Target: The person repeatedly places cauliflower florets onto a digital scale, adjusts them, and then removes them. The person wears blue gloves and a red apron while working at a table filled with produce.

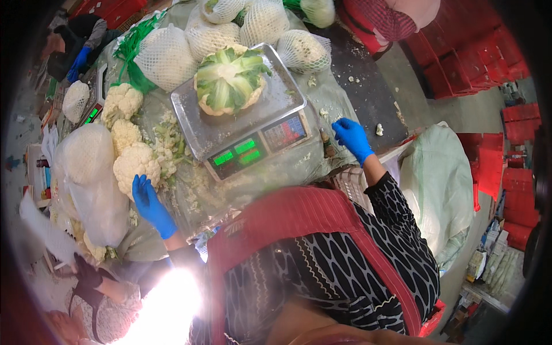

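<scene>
My left hand [151, 207], in a blue glove, is at the lower edge of a trimmed cauliflower head [137, 166]; whether it touches is unclear. Its fingers are partly extended around nothing. My right hand [354, 140], also gloved in blue, hovers right of the scale with fingers curled; I cannot tell whether something small is between them. A brown handle [327, 144] lies close to it. On the steel pan of the digital scale [189, 138] sits a leafy cauliflower [230, 82], cut stem upward. The scale's green display [237, 152] is lit.
Cauliflowers in white foam nets [168, 56] lie behind the scale, beside green netting [129, 51]. Leaf scraps [166, 138] litter the covered table. A plastic-bagged cauliflower [88, 164] lies left. Other people work at left and far right. Red crates [465, 64] and a pale sack [435, 189] stand right.
</scene>
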Demonstrator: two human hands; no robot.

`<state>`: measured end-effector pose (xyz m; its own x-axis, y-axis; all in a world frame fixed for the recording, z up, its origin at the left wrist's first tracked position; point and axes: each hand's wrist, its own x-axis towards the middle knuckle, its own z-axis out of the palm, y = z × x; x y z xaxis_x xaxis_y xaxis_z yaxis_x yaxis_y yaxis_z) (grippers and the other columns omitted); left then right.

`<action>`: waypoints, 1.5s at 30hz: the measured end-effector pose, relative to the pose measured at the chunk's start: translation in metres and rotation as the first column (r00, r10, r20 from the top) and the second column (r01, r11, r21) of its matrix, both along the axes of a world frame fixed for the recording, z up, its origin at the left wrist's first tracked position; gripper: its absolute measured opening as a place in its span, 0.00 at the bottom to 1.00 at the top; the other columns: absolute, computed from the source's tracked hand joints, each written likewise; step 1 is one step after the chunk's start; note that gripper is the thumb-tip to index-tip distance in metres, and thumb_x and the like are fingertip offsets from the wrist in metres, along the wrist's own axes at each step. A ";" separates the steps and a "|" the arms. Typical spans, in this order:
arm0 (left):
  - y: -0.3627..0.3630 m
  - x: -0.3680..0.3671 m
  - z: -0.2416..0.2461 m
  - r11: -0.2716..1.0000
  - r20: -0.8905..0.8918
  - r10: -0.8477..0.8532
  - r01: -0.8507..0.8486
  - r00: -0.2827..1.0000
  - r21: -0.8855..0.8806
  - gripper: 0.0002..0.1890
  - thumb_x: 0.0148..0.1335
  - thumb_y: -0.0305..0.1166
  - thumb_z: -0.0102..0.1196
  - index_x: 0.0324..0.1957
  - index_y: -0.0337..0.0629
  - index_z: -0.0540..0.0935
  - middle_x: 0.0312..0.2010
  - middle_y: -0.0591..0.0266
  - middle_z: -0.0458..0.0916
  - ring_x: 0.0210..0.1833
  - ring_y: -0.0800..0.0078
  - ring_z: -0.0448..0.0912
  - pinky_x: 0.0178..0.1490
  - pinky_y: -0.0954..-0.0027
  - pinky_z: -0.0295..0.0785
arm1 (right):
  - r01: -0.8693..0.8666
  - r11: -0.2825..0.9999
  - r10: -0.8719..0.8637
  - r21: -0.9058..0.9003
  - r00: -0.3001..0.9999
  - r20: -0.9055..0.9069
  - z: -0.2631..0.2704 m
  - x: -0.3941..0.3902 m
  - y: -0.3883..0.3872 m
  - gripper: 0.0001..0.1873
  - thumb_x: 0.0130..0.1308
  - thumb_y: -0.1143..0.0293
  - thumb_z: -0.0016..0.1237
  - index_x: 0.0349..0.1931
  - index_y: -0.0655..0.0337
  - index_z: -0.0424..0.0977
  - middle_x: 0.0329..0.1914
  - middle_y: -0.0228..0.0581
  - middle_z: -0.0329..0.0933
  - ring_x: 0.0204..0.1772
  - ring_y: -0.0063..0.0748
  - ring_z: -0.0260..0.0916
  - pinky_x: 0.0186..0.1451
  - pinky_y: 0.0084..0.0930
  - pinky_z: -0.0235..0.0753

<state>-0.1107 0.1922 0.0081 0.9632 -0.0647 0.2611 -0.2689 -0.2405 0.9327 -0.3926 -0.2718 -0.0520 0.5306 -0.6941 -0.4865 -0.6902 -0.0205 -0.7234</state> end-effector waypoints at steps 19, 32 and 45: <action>-0.010 -0.036 0.011 0.967 -0.253 -0.167 0.208 0.953 0.145 0.16 0.67 0.29 0.56 0.54 0.35 0.80 0.50 0.59 0.82 0.52 0.75 0.77 0.59 0.71 0.69 | -0.698 0.446 0.719 -0.560 0.652 -0.241 0.127 0.006 0.029 0.11 0.60 0.71 0.50 0.43 0.61 0.71 0.33 0.48 0.77 0.36 0.50 0.77 0.41 0.37 0.78; -0.054 -0.055 -0.020 0.706 -0.242 -0.582 0.630 0.776 0.323 0.17 0.67 0.29 0.54 0.56 0.35 0.79 0.52 0.55 0.82 0.55 0.68 0.78 0.61 0.67 0.70 | -0.516 0.006 0.988 -0.856 -0.129 0.085 0.321 0.078 0.154 0.17 0.60 0.69 0.48 0.50 0.60 0.74 0.42 0.52 0.77 0.39 0.55 0.77 0.39 0.39 0.78; -0.043 -0.074 -0.024 0.749 -0.333 -0.555 0.632 0.762 0.197 0.17 0.67 0.30 0.54 0.56 0.37 0.79 0.52 0.54 0.82 0.54 0.68 0.79 0.59 0.66 0.72 | -0.467 -0.314 0.945 -0.827 -0.232 -0.229 0.362 0.090 0.198 0.18 0.60 0.69 0.50 0.51 0.58 0.74 0.41 0.49 0.77 0.38 0.52 0.77 0.37 0.38 0.78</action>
<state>-0.1849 0.1495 -0.0157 0.7296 -0.6775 -0.0932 -0.2261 -0.3677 0.9021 -0.3022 -0.0738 0.3105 0.6160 0.7613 0.2024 0.7871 -0.5845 -0.1972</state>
